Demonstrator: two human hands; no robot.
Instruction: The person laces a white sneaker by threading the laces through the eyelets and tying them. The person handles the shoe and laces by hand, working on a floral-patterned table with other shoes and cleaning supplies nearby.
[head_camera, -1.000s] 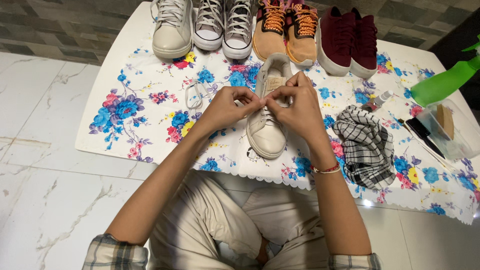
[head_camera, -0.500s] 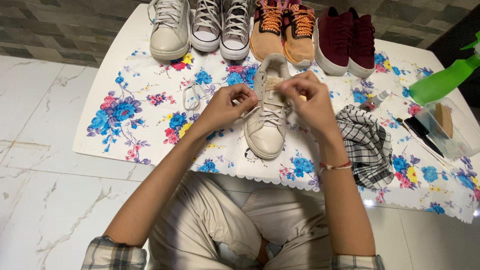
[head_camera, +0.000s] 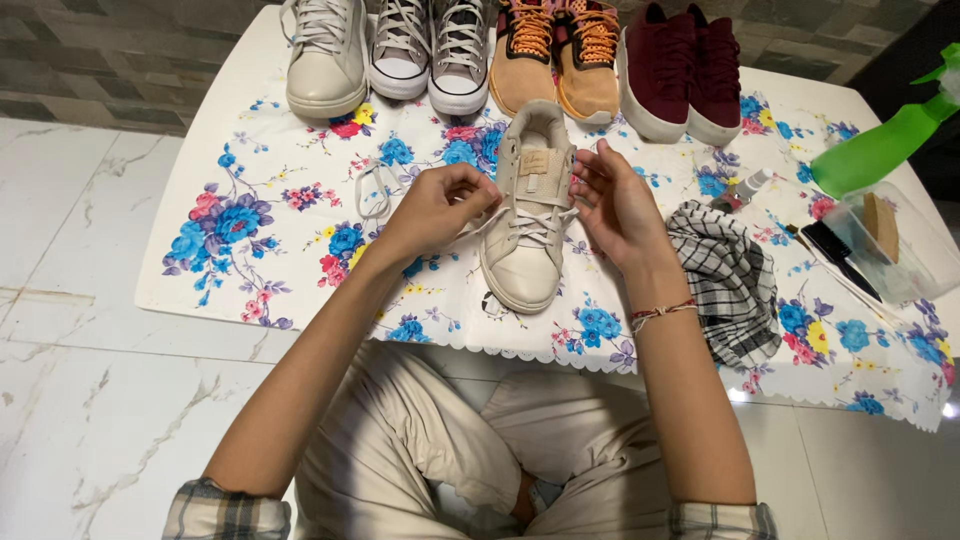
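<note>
A beige sneaker (head_camera: 520, 265) lies toe toward me on a floral cloth (head_camera: 260, 270) spread over a low white table. My left hand (head_camera: 440, 205) is pinched on the sneaker's white lace, pulling it out to the left. My right hand (head_camera: 615, 205) hovers open beside the shoe's right side, fingers spread near the tongue. A loose white lace (head_camera: 372, 190) lies on the cloth left of my left hand.
Along the table's far edge stand a beige sneaker (head_camera: 325, 55), a grey pair (head_camera: 432, 50), an orange-laced tan pair (head_camera: 558, 55) and a maroon pair (head_camera: 685, 70). A checked rag (head_camera: 725, 275), a green spray bottle (head_camera: 880, 145) and a clear tub (head_camera: 890, 240) sit at right.
My hands, together over the shoe's laces before, have moved apart. The left draws the lace leftward, and the right has opened beside the shoe.
</note>
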